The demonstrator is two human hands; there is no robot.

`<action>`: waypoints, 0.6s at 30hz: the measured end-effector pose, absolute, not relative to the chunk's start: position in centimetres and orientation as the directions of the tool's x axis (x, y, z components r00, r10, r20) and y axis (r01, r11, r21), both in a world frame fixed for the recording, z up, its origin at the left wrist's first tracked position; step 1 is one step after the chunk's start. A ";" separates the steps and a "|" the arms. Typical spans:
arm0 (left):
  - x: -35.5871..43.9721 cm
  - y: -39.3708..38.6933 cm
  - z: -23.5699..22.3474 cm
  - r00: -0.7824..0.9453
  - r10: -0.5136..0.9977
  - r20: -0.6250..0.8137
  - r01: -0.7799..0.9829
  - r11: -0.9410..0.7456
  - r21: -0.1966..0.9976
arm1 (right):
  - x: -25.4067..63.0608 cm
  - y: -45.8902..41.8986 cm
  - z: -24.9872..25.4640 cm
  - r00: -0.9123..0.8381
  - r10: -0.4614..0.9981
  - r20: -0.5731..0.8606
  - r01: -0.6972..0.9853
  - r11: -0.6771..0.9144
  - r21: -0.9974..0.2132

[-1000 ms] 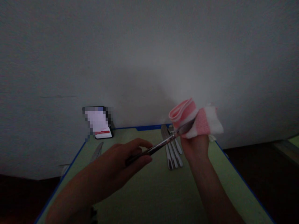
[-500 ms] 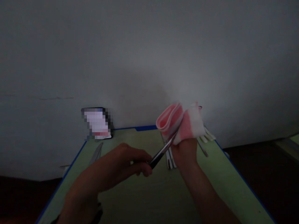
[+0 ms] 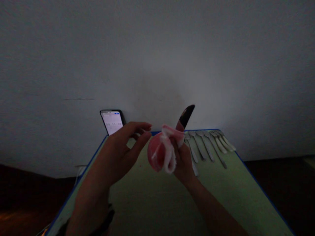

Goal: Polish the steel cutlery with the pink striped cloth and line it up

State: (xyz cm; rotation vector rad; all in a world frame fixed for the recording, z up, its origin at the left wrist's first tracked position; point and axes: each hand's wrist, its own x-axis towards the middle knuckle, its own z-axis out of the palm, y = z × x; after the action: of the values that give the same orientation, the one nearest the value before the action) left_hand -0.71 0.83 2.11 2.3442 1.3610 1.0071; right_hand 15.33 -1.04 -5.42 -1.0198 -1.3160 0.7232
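Note:
A pink and white cloth (image 3: 161,150) is bunched in my right hand (image 3: 184,160), whose fingers are closed round it. From the top of the cloth a shiny, dark-looking knife blade (image 3: 187,114) sticks out, tilted up to the right. The cloth hides the rest of the knife. To the left of the cloth is my left hand (image 3: 125,147), holding nothing, its thumb and fingers apart and pointing toward the cloth.
Several spoons and forks (image 3: 208,147) lie in a row at the back right of the green table (image 3: 157,206), which has blue edges. A lit phone (image 3: 113,121) leans against the grey wall (image 3: 157,65) at the back left.
My left hand has let go of the knife's dark handle. The knife has turned, so its blade now points up out of the cloth, and the cloth has moved slightly left and down.

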 end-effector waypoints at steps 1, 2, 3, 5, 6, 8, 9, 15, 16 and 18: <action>-0.6 0.6 2.3 0.310 0.825 0.473 0.635 -0.549 0.543 | 14.9 -1.2 -5.6 0.093 0.902 0.422 0.129 0.409 -0.903; -0.5 0.4 2.4 0.319 0.812 0.489 0.608 -0.571 0.552 | 14.5 -1.4 -5.8 0.039 0.908 0.416 0.139 0.408 -0.903; -0.4 0.2 2.4 0.355 0.803 0.479 0.584 -0.591 0.557 | 14.2 -1.5 -6.1 -0.011 0.909 0.416 0.156 0.413 -0.897; -0.6 0.2 2.3 0.475 0.783 0.401 0.545 -0.620 0.565 | 13.8 -1.6 -6.8 -0.101 0.895 0.434 0.213 0.446 -0.870; -0.7 0.3 2.2 0.533 0.771 0.349 0.533 -0.627 0.569 | 13.7 -1.6 -7.3 -0.131 0.887 0.442 0.237 0.461 -0.855; -1.1 0.6 1.9 0.593 0.754 0.282 0.524 -0.627 0.576 | 13.6 -1.4 -8.2 -0.159 0.880 0.448 0.265 0.475 -0.839; -1.3 0.7 1.8 0.594 0.756 0.276 0.526 -0.624 0.578 | 13.6 -1.3 -8.7 -0.165 0.881 0.443 0.278 0.472 -0.836; -1.9 1.1 1.8 0.542 0.774 0.327 0.494 -0.609 0.621 | 13.0 -0.9 -11.7 -0.156 0.877 0.454 0.350 0.479 -0.805; -1.8 1.1 1.8 0.539 0.773 0.334 0.478 -0.607 0.635 | 12.9 -0.9 -12.1 -0.141 0.880 0.453 0.356 0.472 -0.807; -1.6 1.0 1.8 0.522 0.775 0.357 0.448 -0.605 0.659 | 12.7 -0.9 -12.9 -0.102 0.889 0.445 0.368 0.450 -0.814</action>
State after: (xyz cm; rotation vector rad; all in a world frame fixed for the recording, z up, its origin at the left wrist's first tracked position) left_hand -1.64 1.01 1.76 2.2710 0.9953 0.8820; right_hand 12.74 -0.93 -12.87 -1.0991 -1.6824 0.6405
